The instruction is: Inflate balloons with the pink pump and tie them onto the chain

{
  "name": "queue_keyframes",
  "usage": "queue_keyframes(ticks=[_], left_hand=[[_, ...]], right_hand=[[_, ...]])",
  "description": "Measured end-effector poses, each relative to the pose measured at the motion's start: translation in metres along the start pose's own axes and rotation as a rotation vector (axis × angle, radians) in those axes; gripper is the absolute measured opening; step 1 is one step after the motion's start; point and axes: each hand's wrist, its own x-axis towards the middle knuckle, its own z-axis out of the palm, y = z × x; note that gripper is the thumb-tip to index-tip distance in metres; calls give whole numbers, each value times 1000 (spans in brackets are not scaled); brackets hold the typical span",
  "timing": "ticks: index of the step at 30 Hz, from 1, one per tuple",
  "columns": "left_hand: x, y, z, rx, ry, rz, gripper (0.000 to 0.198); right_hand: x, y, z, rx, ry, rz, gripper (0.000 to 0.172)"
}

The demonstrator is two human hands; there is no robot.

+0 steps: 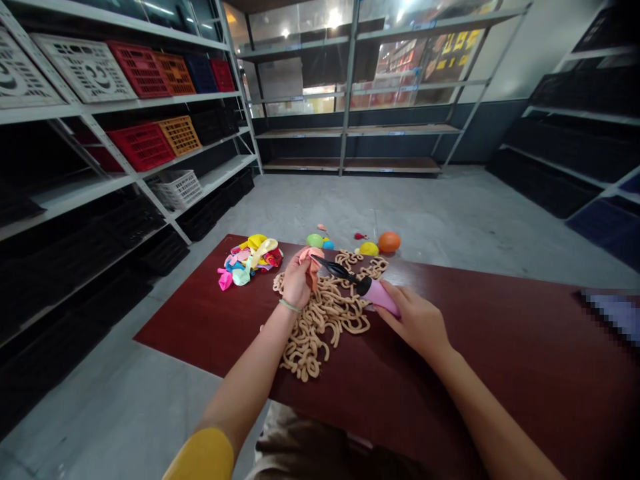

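Note:
My left hand (297, 279) is closed on a limp salmon-pink balloon (313, 261), pinching it near its neck. My right hand (415, 319) grips a small pink hand pump (379, 295); its black nozzle (338, 269) points at the balloon's mouth and touches or enters it. Both hands hover over a tangle of tan braided cord (320, 319) lying on the dark red table (500, 360). A green band circles my left wrist.
A heap of flat coloured balloons (249, 261) lies at the table's far left corner. Small inflated balloons, green (315, 240), yellow (369, 249) and orange (389, 241), lie on the floor beyond the table. Metal shelving with plastic crates (140, 143) lines the left wall.

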Motion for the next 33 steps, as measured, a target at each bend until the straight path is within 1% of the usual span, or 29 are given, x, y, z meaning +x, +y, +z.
queue_keyframes(ticks=[2,4,7,8,9,11,13,15,17,18,20,21,23,25,27,29,31,33], left_hand=[[1,-1,1,5,17,41,16],[2,-1,2,-8,71,22,20],[1,1,1,-49,168,-91,31],[1,2,1,-61,177,-142,36],[1,4,0,-74,165,-200,41],[0,7,-2,-110,100,-326,48],[1,11,-5,-167,20,-431,50],[3,15,-8,-222,-33,-491,43],[7,19,-11,-242,-47,-511,30],[8,21,-12,-236,-35,-508,23],[11,22,-14,-223,25,-471,13],[12,23,-15,-224,63,-447,14],[14,22,-15,-255,122,-410,22],[13,21,-14,-325,150,-381,26],[11,20,-13,-401,157,-326,21],[9,19,-11,-428,145,-245,14],[6,18,-9,-402,121,-174,7],[4,16,-7,-361,99,-130,6]], right_hand=[[0,0,0,-1,4,1,52],[0,-1,-1,-1,4,3,52],[0,0,-1,1,-1,4,52],[0,0,-1,2,-2,3,52],[0,0,0,2,-2,1,52],[-1,1,0,3,4,1,52],[-1,1,1,9,15,6,53],[-2,2,1,18,28,13,53],[-2,2,1,27,40,13,53],[-2,2,1,29,42,8,53],[-2,3,1,27,42,-12,53],[-3,3,1,23,41,-24,52],[-3,3,2,9,42,-46,52],[-3,2,3,-8,47,-71,51],[-2,1,3,-21,63,-93,51],[-2,0,3,-29,77,-105,50],[-2,-1,3,-37,78,-106,50],[-2,-2,3,-46,70,-100,50]])
